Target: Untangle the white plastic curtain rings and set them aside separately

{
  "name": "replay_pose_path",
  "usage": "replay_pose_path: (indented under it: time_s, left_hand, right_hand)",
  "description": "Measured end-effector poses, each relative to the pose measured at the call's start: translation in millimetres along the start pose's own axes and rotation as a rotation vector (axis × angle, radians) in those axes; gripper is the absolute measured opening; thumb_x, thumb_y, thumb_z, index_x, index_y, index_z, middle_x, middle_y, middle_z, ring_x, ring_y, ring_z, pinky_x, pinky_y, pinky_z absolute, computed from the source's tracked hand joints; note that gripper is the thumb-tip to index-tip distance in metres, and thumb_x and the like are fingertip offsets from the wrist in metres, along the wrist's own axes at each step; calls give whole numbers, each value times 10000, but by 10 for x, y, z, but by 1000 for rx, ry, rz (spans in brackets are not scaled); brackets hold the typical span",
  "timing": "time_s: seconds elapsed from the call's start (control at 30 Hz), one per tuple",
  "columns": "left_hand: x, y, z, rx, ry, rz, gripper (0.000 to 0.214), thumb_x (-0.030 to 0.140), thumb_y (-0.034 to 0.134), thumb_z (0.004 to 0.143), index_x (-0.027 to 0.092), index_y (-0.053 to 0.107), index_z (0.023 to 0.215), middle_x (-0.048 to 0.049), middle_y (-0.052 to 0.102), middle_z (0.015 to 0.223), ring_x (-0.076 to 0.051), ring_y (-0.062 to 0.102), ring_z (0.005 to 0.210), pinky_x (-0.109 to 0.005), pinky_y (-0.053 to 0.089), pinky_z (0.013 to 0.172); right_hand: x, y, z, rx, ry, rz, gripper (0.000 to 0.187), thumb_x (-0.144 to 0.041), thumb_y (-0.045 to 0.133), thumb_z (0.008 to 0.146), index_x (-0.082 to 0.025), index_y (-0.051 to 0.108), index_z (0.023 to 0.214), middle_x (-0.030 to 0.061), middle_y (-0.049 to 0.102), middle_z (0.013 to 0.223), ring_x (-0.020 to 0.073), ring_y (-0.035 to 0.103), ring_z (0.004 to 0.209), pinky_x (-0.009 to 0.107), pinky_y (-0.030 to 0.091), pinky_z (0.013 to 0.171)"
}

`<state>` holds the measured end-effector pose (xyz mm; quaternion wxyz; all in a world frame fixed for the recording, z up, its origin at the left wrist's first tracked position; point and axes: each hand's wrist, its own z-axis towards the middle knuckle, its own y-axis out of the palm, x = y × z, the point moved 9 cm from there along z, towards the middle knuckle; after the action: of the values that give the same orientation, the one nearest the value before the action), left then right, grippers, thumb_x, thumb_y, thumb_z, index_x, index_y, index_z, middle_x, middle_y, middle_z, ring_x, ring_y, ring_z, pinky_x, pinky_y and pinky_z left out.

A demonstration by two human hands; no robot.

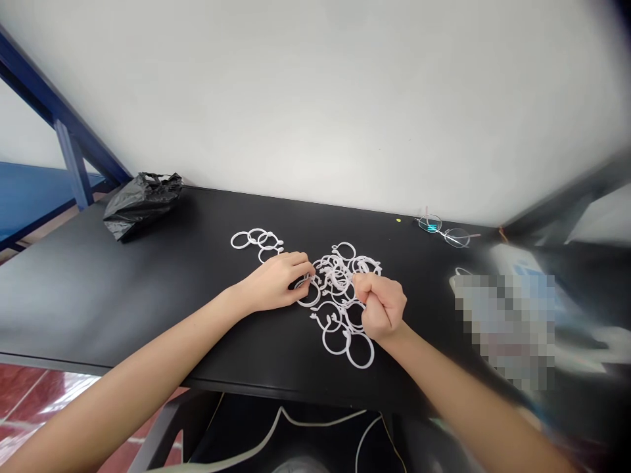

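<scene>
Head camera looks down on the left hand, which lies palm down on the black tabletop with its fingers curled and the fingertips pinching a white ring at the left edge of a pile of rings. Just right of it, the right hand is balled into a loose fist, knuckles up, thumb side turned to the pile, and its fingers close on part of the rings at the pile's right side; exactly which ring it grips is hidden by the fist.

These rings are thin white plastic hoops, each with a small clasp tab on its rim. They overlap and tangle in the middle of the tabletop between the two hands, and a few lie flat and apart from the heap at its near edge, below the right hand. A short row of linked rings lies separately, behind the left hand and toward the wall.

Both forearms reach in from the lower corners of the view and converge on the pile, wrists resting low near the surface.

Farther out, a crumpled black plastic bag sits at the far left corner of the tabletop, and a pair of glasses lies at the far right by the white wall.
</scene>
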<state>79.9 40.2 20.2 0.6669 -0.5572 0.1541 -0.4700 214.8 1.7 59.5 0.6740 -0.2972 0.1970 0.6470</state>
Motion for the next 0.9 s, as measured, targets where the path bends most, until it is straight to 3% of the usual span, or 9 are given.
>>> replay_pose_path:
  time_s: [0.27,0.5,0.63,0.73,0.9]
  left_hand:
    - [-1,-141,-15,152,4,-71,211,196,435,994,155,642,997,-67,666,879,-160,625,765,-278,505,705]
    - [-10,-220,-70,289,-18,-149,97,236,551,973,170,600,921,-16,684,797,-132,640,706,-254,513,687]
    - [78,-265,-95,322,59,-146,96,207,533,983,171,596,920,-20,695,808,-107,641,668,-205,509,620]
    - [177,-321,-116,382,137,-111,75,178,529,983,164,603,987,-43,720,856,-112,674,704,-193,533,627]
    - [264,-332,-128,431,206,-60,120,118,519,969,153,609,1040,-86,736,952,-154,717,847,-229,589,727]
  right_hand:
    - [54,1,-38,-21,6,-74,301,-83,344,858,-221,370,592,-39,303,506,102,283,408,271,208,425]
    - [165,147,-17,-161,124,-226,252,-58,386,906,-198,582,831,-13,581,670,110,529,545,250,447,529]
    - [175,199,-2,-177,136,-248,166,-106,499,916,-196,631,964,41,658,879,125,602,674,239,504,535]
    - [185,252,-13,-221,136,-213,235,-123,536,923,-209,632,1120,76,654,1047,129,629,740,236,551,537]
    - [182,252,-7,-230,111,-202,262,-109,530,935,-206,653,1144,89,650,1061,125,638,720,244,578,536]
